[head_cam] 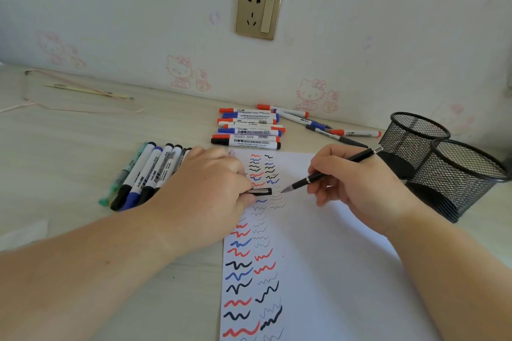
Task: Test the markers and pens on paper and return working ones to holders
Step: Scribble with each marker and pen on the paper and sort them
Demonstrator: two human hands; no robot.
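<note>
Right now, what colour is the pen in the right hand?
Black with silver trim, pen, head view.

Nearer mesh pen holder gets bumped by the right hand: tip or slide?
The nearer mesh holder is open wire mesh with nothing visible inside, so probably light and likely to slide easily. It is taller than wide, so a rim-level knock may tip it. The second holder beside it may block it.

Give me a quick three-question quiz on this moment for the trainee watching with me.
1. True or false: the right hand holds a black pen with its tip at the paper.
2. What does the left hand hold: A) a pen cap, B) a red marker, C) nothing?
3. Fill in: the two mesh holders stand on the person's ____ side.

Key: 1 true; 2 A; 3 right.
</note>
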